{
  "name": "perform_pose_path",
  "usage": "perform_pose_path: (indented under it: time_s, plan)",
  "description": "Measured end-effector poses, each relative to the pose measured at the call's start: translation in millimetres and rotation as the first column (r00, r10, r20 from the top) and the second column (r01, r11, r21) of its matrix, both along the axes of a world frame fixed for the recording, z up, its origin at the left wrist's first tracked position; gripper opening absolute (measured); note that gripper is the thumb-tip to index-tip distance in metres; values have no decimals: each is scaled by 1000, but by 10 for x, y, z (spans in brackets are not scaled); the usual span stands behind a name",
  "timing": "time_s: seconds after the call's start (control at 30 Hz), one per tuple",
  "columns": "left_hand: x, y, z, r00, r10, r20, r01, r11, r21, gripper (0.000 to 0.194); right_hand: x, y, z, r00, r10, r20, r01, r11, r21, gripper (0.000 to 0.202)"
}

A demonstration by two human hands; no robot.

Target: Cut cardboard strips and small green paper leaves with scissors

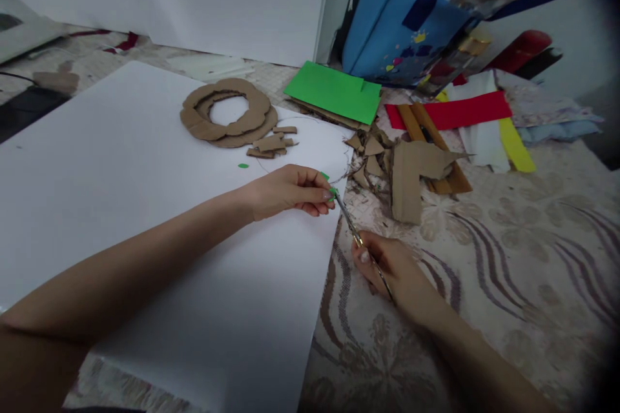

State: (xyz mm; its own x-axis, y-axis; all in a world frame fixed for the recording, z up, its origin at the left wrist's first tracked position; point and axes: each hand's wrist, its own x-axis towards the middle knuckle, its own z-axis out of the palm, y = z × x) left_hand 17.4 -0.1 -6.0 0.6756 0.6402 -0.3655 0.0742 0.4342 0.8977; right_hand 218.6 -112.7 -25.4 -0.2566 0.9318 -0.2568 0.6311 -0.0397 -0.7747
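My left hand (298, 190) pinches a small piece of green paper (332, 193) over the right edge of a large white sheet (203, 258). In my right hand (387, 271) is a pair of scissors (352, 227), its tips at the green piece. The fingers partly hide both the handles and the paper. A second green scrap (324, 175) shows just behind my left fingertips. On the sheet farther left lies a small green leaf-shaped piece (243, 166).
Scalloped cardboard rings (194, 122) and small cardboard strips (268, 143) lie on the sheet. Beyond are green paper (334, 90) and a blue bag (382, 26). Cardboard scraps (407, 181), a red strip (465, 113) and a yellow strip (516, 145) lie on the patterned cloth (508, 258).
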Motion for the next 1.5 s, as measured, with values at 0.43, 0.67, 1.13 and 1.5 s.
perform_pose_path:
  time_s: [0.43,0.67,1.13,1.5]
  plan:
    - [-13,6,-20,1000,-21,-5,21,1000,0,7,-41,20,93,1000,-19,-12,19,1000,-22,40]
    - [-39,33,17,997,-71,-21,71,997,-2,5,-31,25,77,1000,2,22,-1,1000,-18,39]
    - [-62,73,37,995,-91,-48,92,996,12,6,-29,50,102,993,33,110,-40,997,59,44]
    - [-67,78,34,995,-70,-67,71,997,13,4,22,41,22,993,-104,-58,101,993,-54,42]
